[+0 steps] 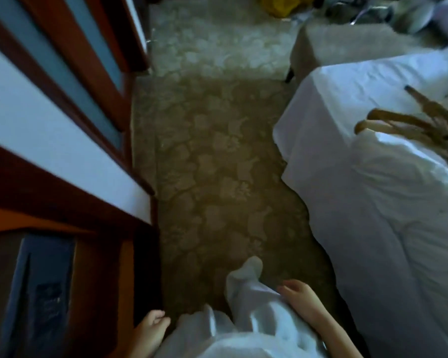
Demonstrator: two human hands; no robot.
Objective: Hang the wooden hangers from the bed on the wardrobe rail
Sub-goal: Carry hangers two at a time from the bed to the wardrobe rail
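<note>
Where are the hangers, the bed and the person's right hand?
hangers [409, 126]: head view, on the wooden arms.
bed [373, 202]: head view, on the bare white sheet.
right hand [299, 295]: head view, on its back.

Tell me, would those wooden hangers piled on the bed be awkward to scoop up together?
Probably a bit. The wooden hangers look rigid, so they should not flop, but they lie fanned and overlapping and may snag or splay. They rest on a soft rumpled white sheet near the bed's corner, so a push would likely drag the fabric.

A home bedroom: white-sheeted bed [373, 202], patterned carpet [217, 151], wooden wardrobe [62, 125]
</note>
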